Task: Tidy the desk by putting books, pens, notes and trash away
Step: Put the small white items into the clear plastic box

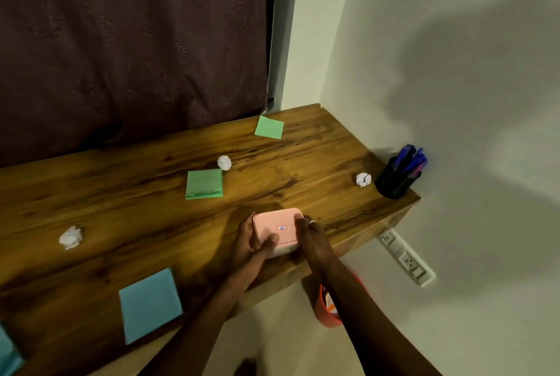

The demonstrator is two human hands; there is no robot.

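Fingers [269,244] of our left hand [250,243] and our right hand [313,239] curl around a pink block [277,227], probably a pad of notes, one hand on each side. It sits on the wooden table [121,193] close to the front edge, and we judge the two-sided grip is meant to lift it squarely.

Moving from the left, a teal sheet [7,351] is cut off by the frame, a crumpled paper ball [70,237] lies loose, and a blue note pad [150,304] rests near the front edge. Toward the middle, a green note pad [204,184] lies just beside a second paper ball [224,162], with a single green note [269,127] farther back.

Right of our hands, an orange bin [328,316] stands on the floor below the table edge, handy for the trash. A third paper ball [363,179] lies near a black pen holder [395,183] full of blue pens [412,158], tucked in the right corner beside the wall.
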